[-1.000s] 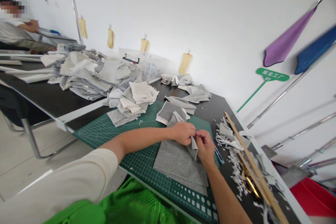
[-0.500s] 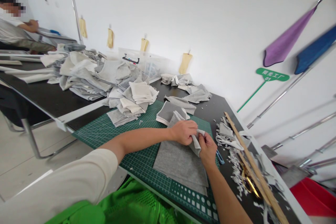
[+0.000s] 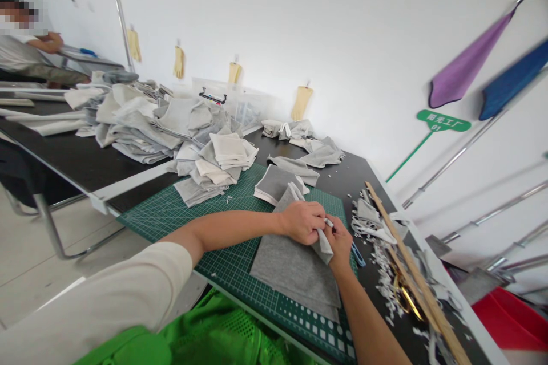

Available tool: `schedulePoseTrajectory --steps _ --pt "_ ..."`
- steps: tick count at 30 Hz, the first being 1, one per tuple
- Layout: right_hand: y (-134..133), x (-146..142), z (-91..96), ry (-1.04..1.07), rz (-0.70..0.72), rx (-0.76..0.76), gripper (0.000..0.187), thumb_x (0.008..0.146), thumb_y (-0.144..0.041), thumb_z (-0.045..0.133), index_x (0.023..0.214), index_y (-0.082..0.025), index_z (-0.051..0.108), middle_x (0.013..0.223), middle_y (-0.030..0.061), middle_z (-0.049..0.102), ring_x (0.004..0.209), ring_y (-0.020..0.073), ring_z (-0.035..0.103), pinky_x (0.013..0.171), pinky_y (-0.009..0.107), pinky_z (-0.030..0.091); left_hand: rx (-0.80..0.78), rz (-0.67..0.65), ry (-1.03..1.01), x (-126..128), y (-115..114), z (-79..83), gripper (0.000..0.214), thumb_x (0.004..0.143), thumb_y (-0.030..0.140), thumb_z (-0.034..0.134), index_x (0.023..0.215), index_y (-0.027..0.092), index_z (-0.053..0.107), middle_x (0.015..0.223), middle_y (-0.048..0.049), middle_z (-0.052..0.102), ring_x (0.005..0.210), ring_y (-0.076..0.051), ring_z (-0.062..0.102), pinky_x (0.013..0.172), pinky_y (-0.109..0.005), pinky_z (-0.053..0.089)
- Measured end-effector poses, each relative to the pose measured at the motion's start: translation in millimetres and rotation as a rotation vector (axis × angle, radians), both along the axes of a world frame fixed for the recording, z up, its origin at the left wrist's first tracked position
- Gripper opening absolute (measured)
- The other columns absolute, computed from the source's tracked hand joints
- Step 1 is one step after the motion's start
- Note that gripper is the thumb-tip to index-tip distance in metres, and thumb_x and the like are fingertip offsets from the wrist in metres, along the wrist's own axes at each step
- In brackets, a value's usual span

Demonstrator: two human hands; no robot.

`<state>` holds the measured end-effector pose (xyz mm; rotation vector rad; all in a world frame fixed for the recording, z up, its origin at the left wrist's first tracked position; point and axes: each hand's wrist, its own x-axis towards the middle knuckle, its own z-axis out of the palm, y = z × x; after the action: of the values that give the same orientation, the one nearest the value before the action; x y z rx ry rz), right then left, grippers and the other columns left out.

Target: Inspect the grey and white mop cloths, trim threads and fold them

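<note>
The left hand [image 3: 302, 222] and right hand [image 3: 340, 241] meet just above a folded piece of grey cloth [image 3: 324, 247], their fingers closed in a narrow pinch on its raised corner. The left fingers [image 3: 317, 222] curl over the top edge and the right fingers [image 3: 337, 227] press in from the right, so the fingertips themselves are mostly hidden. A thin pale strip [image 3: 329, 222] pokes out between the hands, too small to make out. The cloth runs down into a wider grey sheet [image 3: 291, 276] lying flat on a green cutting mat [image 3: 171, 222], its near corner hanging toward the mat's edge. Just beyond the hands sits a stack of grey squares [image 3: 274, 183]. To the right, touching neither hand, lie a blue-handled tool [image 3: 358, 255], partly cut off by the right wrist, white scraps [image 3: 382, 265], a wooden ruler [image 3: 411, 262], and brass scissors [image 3: 405, 302] half under it. Far left, heaped cloth [image 3: 171, 125] covers the table.
</note>
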<state>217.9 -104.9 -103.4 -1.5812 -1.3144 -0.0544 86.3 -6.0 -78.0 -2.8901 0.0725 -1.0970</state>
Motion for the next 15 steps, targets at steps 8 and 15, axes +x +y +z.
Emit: schedulePoseTrajectory --steps 8,15 --pt "-0.9 -2.8 -1.7 0.105 -0.030 0.018 0.025 0.076 -0.037 0.048 0.074 -0.017 0.063 0.063 0.0007 0.057 0.059 0.0143 0.048 0.056 0.024 0.037 -0.113 0.043 0.034 -3.3 -5.3 5.1 0.016 0.072 0.026 0.050 0.076 0.018 0.064 0.093 -0.0040 0.062 0.087 -0.017 0.056 0.075 -0.030 0.046" --pt "-5.7 -8.5 2.7 0.128 0.042 0.075 0.022 0.077 -0.036 0.050 0.069 -0.017 0.057 0.070 0.0003 0.053 0.068 0.0137 0.046 0.063 0.024 0.036 -0.411 0.223 0.006 -5.8 -7.1 14.6 0.016 0.074 0.025 0.049 0.080 0.018 0.062 0.091 -0.0025 0.064 0.085 -0.016 0.059 0.070 -0.027 0.047"
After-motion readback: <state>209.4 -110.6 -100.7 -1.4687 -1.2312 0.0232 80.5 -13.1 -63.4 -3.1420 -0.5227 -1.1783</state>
